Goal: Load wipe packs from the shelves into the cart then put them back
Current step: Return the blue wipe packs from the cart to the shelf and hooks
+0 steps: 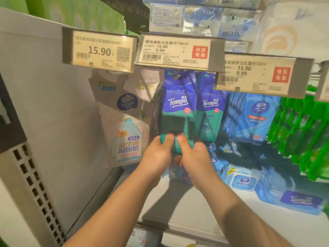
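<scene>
Your two arms are bare. No sleeves show on them at all, right down to the bottom edge of the picture. Your left hand (157,154) has no glove, ring or watch that you can see. Your right hand (193,155) is bare too. Your thumb nails are short and look plain.

My feed is evenly bright, lit from overhead store lighting. The arms throw soft grey shadows onto the white shelf board (187,209) below them. Wide-angle bending curves the perforated upright (35,184) at the left edge. Motion blur smears the green packs (302,136) on the right and the fingertips; the price tags (176,50) read sharp at centre, with fine print mushy.
</scene>
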A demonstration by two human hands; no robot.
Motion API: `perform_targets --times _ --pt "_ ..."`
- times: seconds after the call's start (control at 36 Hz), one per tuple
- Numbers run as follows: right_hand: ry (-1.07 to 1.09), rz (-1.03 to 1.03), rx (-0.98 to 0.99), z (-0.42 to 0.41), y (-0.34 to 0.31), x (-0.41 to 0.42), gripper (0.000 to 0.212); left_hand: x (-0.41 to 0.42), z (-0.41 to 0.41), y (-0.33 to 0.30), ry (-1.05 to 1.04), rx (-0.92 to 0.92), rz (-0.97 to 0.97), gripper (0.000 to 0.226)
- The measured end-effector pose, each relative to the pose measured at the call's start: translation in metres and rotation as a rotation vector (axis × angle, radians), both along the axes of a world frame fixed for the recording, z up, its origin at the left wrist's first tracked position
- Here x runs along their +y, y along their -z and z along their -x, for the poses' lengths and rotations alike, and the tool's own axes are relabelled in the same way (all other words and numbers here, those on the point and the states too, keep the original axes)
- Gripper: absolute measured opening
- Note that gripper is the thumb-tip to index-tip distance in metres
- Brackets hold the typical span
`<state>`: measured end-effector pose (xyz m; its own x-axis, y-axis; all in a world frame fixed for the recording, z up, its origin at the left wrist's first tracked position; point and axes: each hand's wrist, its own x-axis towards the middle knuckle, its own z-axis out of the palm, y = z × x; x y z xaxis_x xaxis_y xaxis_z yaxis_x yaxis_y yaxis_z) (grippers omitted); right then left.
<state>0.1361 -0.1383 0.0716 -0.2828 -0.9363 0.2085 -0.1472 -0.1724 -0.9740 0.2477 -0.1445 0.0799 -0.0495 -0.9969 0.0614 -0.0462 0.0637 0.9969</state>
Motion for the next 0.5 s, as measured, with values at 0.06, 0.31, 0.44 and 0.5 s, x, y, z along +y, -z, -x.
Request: perform_targets --times 0.06,0.31,0.44,0.5 --pt "0.004 -0.033 -0.024 -0.002 0.000 -0.007 0.030 -0.009 0.003 0.001 -0.026 -0.045 -0.019 0.059" --pt "0.089 -0.086 -0.073 -0.006 0.002 -0.018 0.034 -0.002 0.006 -0.006 -0.072 -0.026 -0.130 0.042" --pt "0.002 -0.129 -0.177 -0.002 0.005 -0.003 0.023 0.023 0.003 0.012 -0.042 -0.091 -0.126 0.035" --pt "0.037 -0.183 -0.166 0.002 0.010 0.007 0.018 0.035 0.001 0.019 -0.009 -0.154 -0.114 0.044"
